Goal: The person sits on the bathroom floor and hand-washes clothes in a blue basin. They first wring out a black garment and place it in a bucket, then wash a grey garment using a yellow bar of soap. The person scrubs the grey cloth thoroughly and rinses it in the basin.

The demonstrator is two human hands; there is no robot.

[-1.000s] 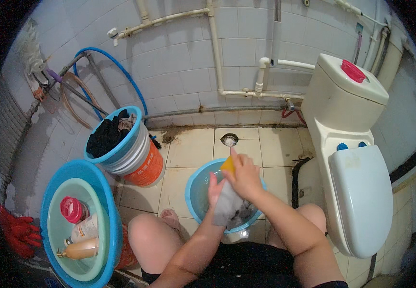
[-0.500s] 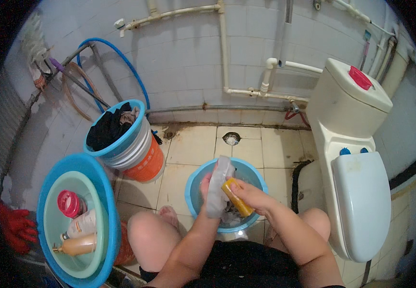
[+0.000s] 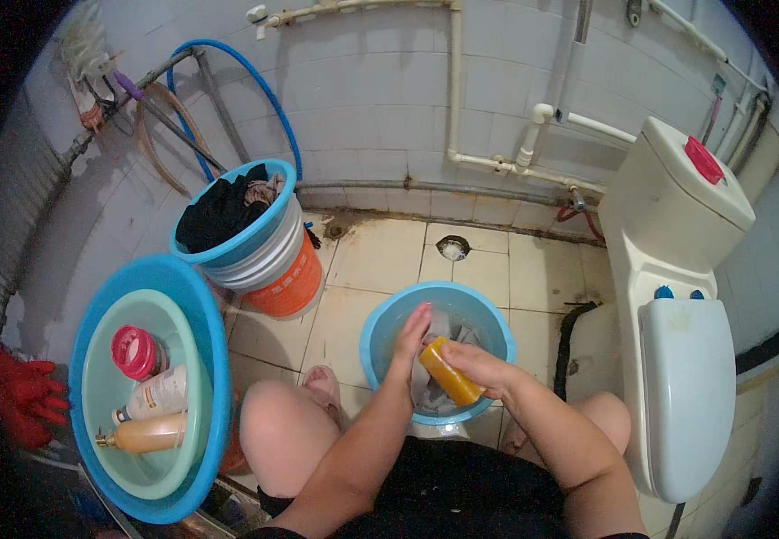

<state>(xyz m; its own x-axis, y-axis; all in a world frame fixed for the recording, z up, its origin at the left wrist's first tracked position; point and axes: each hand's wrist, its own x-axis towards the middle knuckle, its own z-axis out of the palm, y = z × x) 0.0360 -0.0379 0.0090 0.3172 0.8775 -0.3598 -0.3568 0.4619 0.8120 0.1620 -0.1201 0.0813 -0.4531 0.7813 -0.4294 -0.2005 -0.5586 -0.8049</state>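
My right hand [image 3: 477, 366] is closed around a yellow bar of laundry soap [image 3: 451, 374], held tilted over a light blue basin [image 3: 375, 347]. Beside the soap's upper end is my left hand [image 3: 409, 343], its fingers stretched out and pressed flat, with no grip showing. Below both hands, a wet light grey cloth [image 3: 461, 332] lies bunched in the basin; part of it is hidden by the hands and the soap. Whether the left palm touches the cloth or the soap I cannot tell.
At left, a large blue tub [image 3: 214, 359] holds a pale green basin [image 3: 193, 395] with bottles and a pink-lidded jar [image 3: 136, 352]. Behind stands a bucket [image 3: 286, 283] under a blue basin of dark clothes [image 3: 219, 211]. A toilet [image 3: 687, 395] is at right, a floor drain [image 3: 452, 248] ahead.
The grey cloth, raised in my left hand before, is now down in the basin, and that hand's fingers are straightened. The soap stays in my right hand. The view has shifted slightly.
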